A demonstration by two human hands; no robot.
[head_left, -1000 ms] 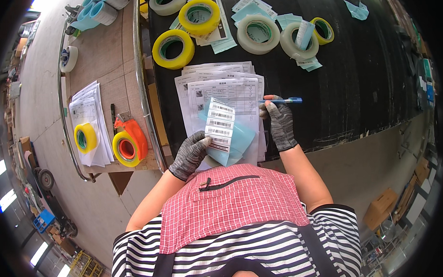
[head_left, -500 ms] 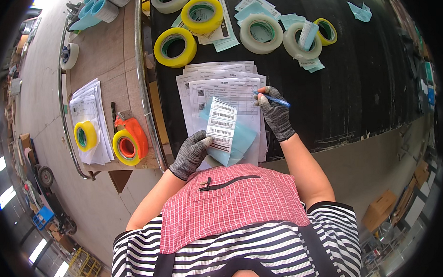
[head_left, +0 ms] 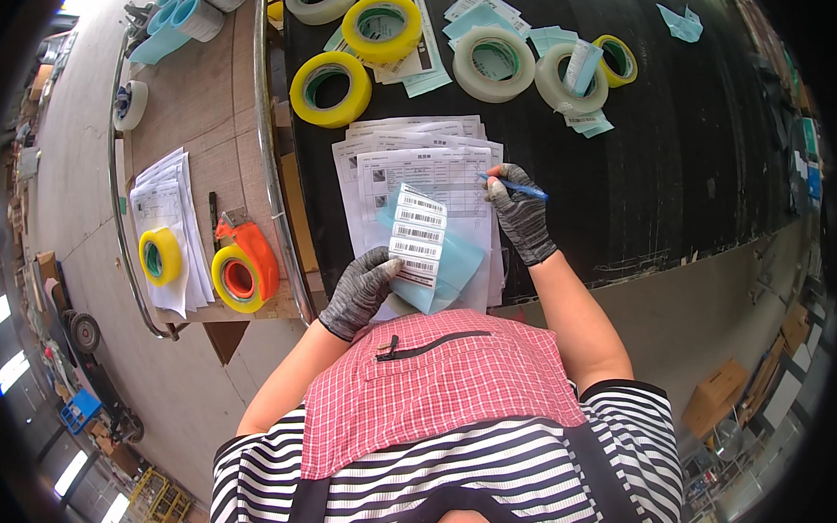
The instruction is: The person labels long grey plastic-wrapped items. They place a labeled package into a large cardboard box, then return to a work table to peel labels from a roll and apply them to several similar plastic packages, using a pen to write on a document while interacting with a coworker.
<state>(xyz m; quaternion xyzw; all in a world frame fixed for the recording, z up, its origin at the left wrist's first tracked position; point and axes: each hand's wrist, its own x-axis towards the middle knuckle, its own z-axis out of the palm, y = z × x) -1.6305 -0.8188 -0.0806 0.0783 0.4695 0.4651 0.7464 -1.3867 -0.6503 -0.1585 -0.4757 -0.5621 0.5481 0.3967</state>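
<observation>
In grey knit gloves with bare fingertips, both my hands are over a stack of printed sheets (head_left: 469,191) on the black table. My left hand (head_left: 362,286) pinches a strip of white barcode labels (head_left: 419,232) by its lower left edge. Light blue backing paper (head_left: 457,265) shows behind and beside the strip, covering part of the sheets. My right hand (head_left: 520,212) grips a blue pen (head_left: 527,189) between thumb and fingers. The pen's tip end points left, at the right side of the top sheet.
Yellow tape rolls (head_left: 331,89) and clear tape rolls (head_left: 493,65) lie along the far side of the black table (head_left: 673,160), among label scraps. On the left, a wooden cart (head_left: 220,130) with a metal rail (head_left: 267,147) holds papers, a tape roll and an orange tape dispenser (head_left: 254,253).
</observation>
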